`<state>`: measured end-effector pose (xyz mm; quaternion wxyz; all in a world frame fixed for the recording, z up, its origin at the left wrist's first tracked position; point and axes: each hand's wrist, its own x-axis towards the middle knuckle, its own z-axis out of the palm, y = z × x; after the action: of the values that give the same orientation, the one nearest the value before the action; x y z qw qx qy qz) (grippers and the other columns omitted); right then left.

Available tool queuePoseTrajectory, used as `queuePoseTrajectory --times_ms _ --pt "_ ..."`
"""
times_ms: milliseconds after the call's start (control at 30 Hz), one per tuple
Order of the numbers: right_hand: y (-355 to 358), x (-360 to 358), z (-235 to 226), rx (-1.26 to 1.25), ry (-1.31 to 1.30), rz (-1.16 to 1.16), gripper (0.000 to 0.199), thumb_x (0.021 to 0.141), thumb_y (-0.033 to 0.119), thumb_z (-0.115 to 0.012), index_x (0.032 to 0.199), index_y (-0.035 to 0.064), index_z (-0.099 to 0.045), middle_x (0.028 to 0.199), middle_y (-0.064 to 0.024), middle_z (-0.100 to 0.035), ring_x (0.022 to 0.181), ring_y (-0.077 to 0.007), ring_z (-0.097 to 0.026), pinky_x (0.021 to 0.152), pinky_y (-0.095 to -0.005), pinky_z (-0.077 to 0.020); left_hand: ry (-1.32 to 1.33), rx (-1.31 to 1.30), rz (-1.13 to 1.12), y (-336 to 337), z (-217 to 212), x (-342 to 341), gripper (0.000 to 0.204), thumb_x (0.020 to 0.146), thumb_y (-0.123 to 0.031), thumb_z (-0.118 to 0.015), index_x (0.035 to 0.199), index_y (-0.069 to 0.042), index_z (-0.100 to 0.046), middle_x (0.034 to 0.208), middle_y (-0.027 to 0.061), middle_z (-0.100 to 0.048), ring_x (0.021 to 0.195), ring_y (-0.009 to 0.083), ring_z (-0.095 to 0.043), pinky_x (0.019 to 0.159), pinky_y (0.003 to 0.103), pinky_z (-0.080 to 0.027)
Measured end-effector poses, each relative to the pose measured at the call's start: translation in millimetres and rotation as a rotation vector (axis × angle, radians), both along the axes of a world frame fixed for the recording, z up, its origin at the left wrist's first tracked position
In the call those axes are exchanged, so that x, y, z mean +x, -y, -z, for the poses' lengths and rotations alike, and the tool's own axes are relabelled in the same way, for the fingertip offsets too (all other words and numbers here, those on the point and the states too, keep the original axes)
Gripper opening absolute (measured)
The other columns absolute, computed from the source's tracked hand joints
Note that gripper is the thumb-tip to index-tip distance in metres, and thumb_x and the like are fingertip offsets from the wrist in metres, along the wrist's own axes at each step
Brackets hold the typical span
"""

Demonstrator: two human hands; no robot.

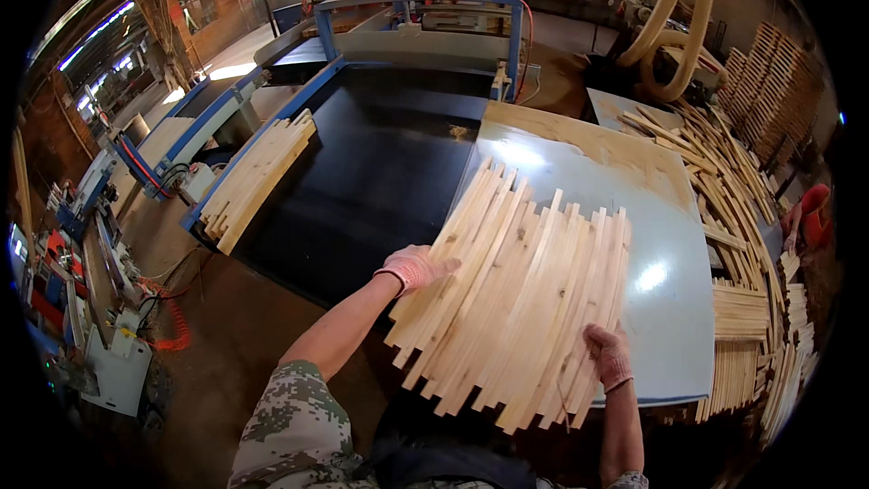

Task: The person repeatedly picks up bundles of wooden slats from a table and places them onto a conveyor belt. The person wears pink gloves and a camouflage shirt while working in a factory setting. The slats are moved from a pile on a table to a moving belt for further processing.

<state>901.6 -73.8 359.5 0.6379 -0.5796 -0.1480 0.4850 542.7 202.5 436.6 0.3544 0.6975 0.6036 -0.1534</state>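
Slats (516, 294) lie fanned on the grey table (665, 308), their near ends overhanging its edge. The left hand (412, 267) presses flat, fingers open, on their left edge; the right hand (608, 355) grips their near right ends. The black belt (371, 172) to the left lies bare.

pink knit gloves cover the left grip (412, 266) and right grip (608, 355); camouflage short sleeves.

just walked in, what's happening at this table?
A person in gloves has both hands on a fanned batch of thin wooden slats lying on a grey table. The left hand presses the batch's left edge; the right hand grips its near right corner. More slats lie beside the black machine bed.
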Motion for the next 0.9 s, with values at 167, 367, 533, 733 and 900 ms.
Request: queuePoseTrajectory --times_ms 167,367,533,733,900 --pt "-87.4 -43.3 12.2 0.062 -0.020 -0.128 0.060 0.088 0.005 -0.074 0.143 0.0018 -0.051 0.110 -0.0104 -0.069 0.087 -0.0196 -0.068 0.076 -0.0339 -0.0584 -0.123 0.362 -0.219 -22.4 12.4 -47.4 0.114 0.089 -0.080 -0.060 0.171 -0.009 -0.027 0.159 0.0214 -0.051 0.146 0.0356 -0.053 0.118 0.047 -0.045" --pt "-196.3 -149.3 6.7 0.117 -0.101 -0.192 0.047 0.088 0.005 -0.074 0.129 0.0057 -0.051 0.091 -0.0081 -0.066 0.069 -0.0173 -0.063 0.056 -0.0329 -0.0515 -0.230 0.485 -0.348 -58.6 32.7 -140.6 0.112 0.090 -0.079 -0.057 0.173 -0.012 -0.023 0.168 0.0240 -0.040 0.155 0.0388 -0.039 0.125 0.051 -0.031" --pt "-267.6 -240.7 -5.9 0.064 -0.050 -0.275 0.045 0.087 0.003 -0.075 0.123 0.0049 -0.048 0.082 -0.0089 -0.064 0.059 -0.0184 -0.059 0.048 -0.0337 -0.0476 -0.381 0.579 -0.402 -104.9 48.5 -222.8 0.105 0.098 -0.076 -0.047 0.174 -0.011 -0.018 0.180 0.0229 -0.015 0.168 0.0372 -0.012 0.134 0.052 -0.004" --pt "-328.6 -336.1 5.2 0.051 0.036 -0.268 0.050 0.087 0.010 -0.080 0.126 0.0049 -0.050 0.094 -0.0112 -0.068 0.072 -0.0200 -0.065 0.055 -0.0356 -0.0520 -0.441 0.582 -0.390 -166.1 45.7 -314.9 0.104 0.099 -0.078 -0.041 0.175 -0.012 -0.013 0.182 0.0200 -0.011 0.168 0.0354 -0.008 0.134 0.050 0.002" --pt "-364.0 -405.5 2.7 -0.045 0.118 -0.272 0.050 0.087 0.020 -0.081 0.125 0.0027 -0.053 0.098 -0.0113 -0.070 0.078 -0.0198 -0.068 0.063 -0.0359 -0.0570 -0.466 0.635 -0.355 -204.8 55.6 -388.0 0.103 0.101 -0.077 -0.040 0.173 -0.008 -0.019 0.179 0.0236 -0.017 0.167 0.0394 -0.012 0.134 0.053 -0.003"
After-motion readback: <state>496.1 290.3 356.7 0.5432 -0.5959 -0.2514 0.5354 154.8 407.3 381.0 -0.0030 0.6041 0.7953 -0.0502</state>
